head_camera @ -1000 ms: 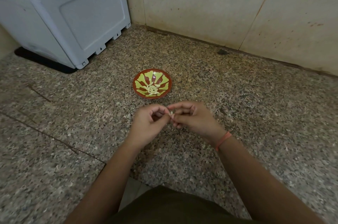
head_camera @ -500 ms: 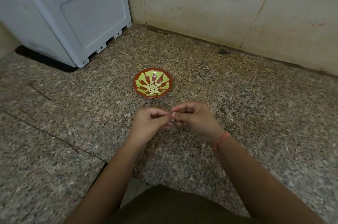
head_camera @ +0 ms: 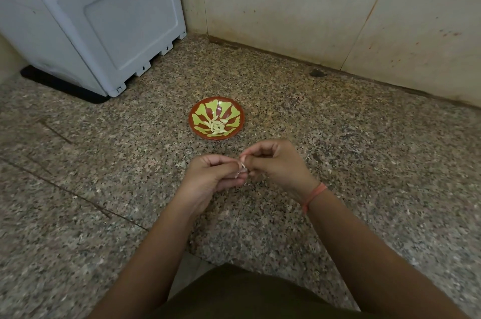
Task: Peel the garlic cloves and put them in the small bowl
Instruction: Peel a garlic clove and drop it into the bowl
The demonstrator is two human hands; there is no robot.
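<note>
A small red bowl [head_camera: 197, 128] with a green leaf pattern stands on the speckled granite floor, and several peeled garlic cloves [head_camera: 216, 126] lie in it. Just in front of the bowl my left hand [head_camera: 210, 178] and my right hand [head_camera: 278, 165] meet above the floor. Between their fingertips both pinch one small garlic clove [head_camera: 243, 165], whose pale skin shows at the pinch. Most of the clove is hidden by my fingers. An orange thread band circles my right wrist.
A large grey plastic box [head_camera: 99, 19] on a black mat stands at the back left. A beige tiled wall [head_camera: 312, 6] runs along the back. Bits of garlic skin [head_camera: 179, 164] lie on the floor near my hands.
Both hands stay together at the same spot, working the clove; my fingertips have shifted slightly on it and a little pale skin now shows between them.
</note>
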